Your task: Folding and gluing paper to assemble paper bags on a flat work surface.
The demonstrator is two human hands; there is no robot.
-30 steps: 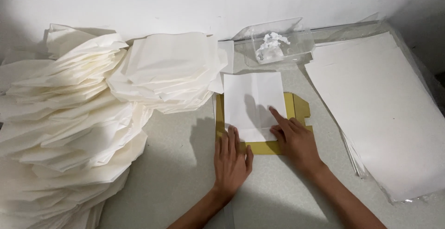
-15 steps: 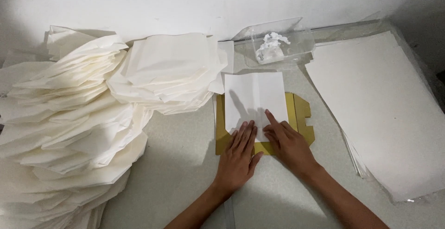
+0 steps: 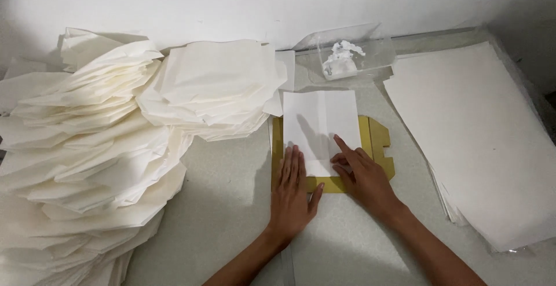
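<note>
Stacks of folded cream paper [image 3: 87,164] fill the tabletop's left edge. Left hand [image 3: 292,190], flat and released, presses the white sheet [image 3: 320,121] over a yellow template [image 3: 379,147] mid-table; right hand [image 3: 365,176] likewise, index extended. Flat sheets [image 3: 480,135] occupy the right edge

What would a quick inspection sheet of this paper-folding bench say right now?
Surface: speckled grey tabletop.
Job's things: folded white paper sheet lying on a flat yellow card template.
Clutter: heaped piles of folded white paper; stack of flat white sheets; clear plastic tray holding white paste.
Grippers: left hand flat on the sheet's lower left edge; right hand pressing its lower right, forefinger extended.
Cables: nothing seen.
Surroundings: plain white wall.
</note>
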